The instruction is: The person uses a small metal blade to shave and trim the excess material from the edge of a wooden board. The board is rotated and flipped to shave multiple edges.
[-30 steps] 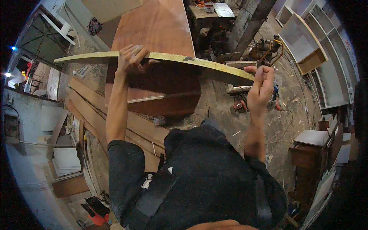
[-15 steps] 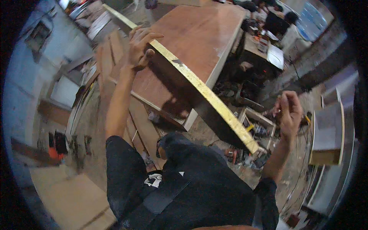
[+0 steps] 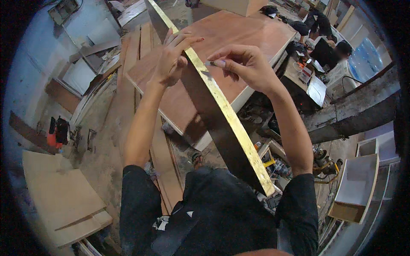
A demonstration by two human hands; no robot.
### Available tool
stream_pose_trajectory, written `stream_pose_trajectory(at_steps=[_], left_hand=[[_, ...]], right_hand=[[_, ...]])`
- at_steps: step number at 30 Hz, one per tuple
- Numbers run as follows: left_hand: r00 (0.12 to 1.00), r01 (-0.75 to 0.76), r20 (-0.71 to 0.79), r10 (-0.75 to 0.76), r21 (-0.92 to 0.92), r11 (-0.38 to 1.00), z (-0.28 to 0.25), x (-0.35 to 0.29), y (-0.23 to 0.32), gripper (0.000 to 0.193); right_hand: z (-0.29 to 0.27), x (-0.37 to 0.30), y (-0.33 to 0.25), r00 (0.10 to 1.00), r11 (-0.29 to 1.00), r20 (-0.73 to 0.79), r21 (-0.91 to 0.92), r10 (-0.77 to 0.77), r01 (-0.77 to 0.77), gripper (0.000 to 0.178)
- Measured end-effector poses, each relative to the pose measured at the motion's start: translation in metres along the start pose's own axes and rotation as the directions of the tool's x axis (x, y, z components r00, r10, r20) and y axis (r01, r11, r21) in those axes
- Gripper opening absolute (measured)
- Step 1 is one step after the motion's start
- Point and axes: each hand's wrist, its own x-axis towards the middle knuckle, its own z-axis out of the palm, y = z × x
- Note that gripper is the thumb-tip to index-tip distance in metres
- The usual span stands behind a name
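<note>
A long dark panel with a yellow edge (image 3: 226, 109) stands on edge in front of me, slanting from the upper left to the lower right. My left hand (image 3: 173, 59) grips it near its far part, fingers over the edge and thumb on the near side. Just right of that edge, my right hand (image 3: 247, 66) is closed in a pinch; a small greyish bit shows at its fingertips, too small to name. A dark mark lies on the yellow edge beside these fingertips. Behind the panel lies a large reddish-brown wooden board (image 3: 239, 34) with pale sides.
Long brown planks (image 3: 164, 158) lie on the floor at left, and a pale sheet stack (image 3: 64, 192) sits lower left. A wooden crate (image 3: 273, 151) with tools is beyond the panel's near end. A white drawer-like box (image 3: 354, 183) stands at right. People (image 3: 326, 55) crouch at the upper right.
My right hand has moved from the right, in and up to the panel's edge near my left hand. The left hand keeps its hold while the view has shifted.
</note>
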Motion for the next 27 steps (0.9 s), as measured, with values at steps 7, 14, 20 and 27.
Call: stream_pose_trajectory(at_steps=[7, 14, 20, 27], left_hand=[[0.999, -0.014, -0.038, 0.011, -0.086, 0.996, 0.007, -0.001, -0.007, 0.104], [0.994, 0.055, -0.082, -0.068, -0.149, 0.987, 0.011, -0.007, -0.005, 0.1], [0.992, 0.053, -0.108, -0.068, -0.135, 0.989, 0.015, -0.002, -0.006, 0.098], [0.993, 0.045, -0.106, -0.061, -0.145, 0.988, 0.013, -0.006, -0.009, 0.096]], right_hand=[[-0.002, 0.011, -0.014, 0.97, 0.976, 0.132, -0.105, 0.204, -0.191, 0.015], [-0.002, 0.016, -0.028, 0.962, 0.965, 0.137, -0.155, 0.235, -0.213, 0.015], [-0.006, 0.023, -0.025, 0.962, 0.974, 0.159, -0.093, 0.221, -0.208, 0.015], [-0.009, 0.02, -0.029, 0.95, 0.954, 0.155, -0.173, 0.27, -0.243, 0.015]])
